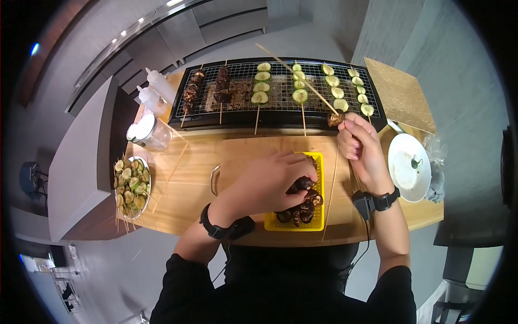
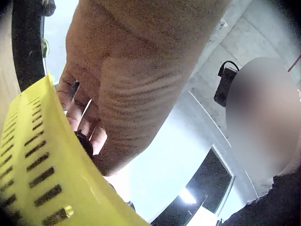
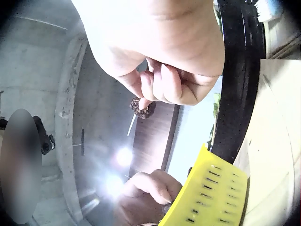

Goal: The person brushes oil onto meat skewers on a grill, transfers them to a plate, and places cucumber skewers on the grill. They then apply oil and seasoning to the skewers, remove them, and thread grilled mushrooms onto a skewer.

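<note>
A yellow slotted basket holds dark brown mushroom pieces. My left hand reaches over its left side, with thumb and fingers round a dark mushroom. To the right and higher, my right hand pinches a wooden skewer that slants up and left, with one brown mushroom on it near the fingertips. In the right wrist view that mushroom touches the fingertips, and the right hand has its other fingers curled. The left wrist view shows the left hand beyond the basket wall.
A black grill across the back carries mushroom and green slice skewers. Left are a plate of skewered slices, a jar and squeeze bottles. A white plate stands right. Loose skewers lie on the cutting board.
</note>
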The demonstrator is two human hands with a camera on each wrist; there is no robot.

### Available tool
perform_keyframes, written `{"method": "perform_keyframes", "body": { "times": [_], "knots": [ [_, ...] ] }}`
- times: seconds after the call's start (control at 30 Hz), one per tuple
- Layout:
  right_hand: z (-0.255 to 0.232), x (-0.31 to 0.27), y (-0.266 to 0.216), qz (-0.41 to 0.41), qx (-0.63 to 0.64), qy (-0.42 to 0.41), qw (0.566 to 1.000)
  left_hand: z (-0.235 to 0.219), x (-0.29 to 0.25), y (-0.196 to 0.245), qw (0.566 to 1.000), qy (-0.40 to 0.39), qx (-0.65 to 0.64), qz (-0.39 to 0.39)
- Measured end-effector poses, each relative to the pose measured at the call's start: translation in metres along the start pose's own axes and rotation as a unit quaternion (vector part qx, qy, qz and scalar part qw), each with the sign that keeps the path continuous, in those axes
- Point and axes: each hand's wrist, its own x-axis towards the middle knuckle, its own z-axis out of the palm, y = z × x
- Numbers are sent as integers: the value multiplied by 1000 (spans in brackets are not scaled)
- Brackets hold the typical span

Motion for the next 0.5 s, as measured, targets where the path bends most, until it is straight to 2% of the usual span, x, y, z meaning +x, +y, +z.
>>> {"method": "perform_keyframes", "body": {
  "times": [0.17, 0.27, 0.33, 0.4, 0.5],
  "knots": [
    [-3, -5, 1, 9, 15, 3, 1000, 4, 3, -1, 1000, 3, -26, 0],
    [-2, -5, 1, 11, 12, 2, 1000, -9, 3, 5, 975, -43, -181, -123],
    [-3, -4, 2, 8, 18, -1, 1000, -3, 3, -7, 968, 44, -239, -61],
    [-5, -3, 3, 1, 19, 12, 1000, 1, 5, -28, 943, 117, -312, -8],
    [-7, -3, 4, -6, 14, 25, 1000, 4, 8, -45, 825, 233, -509, -75]
  ]
}}
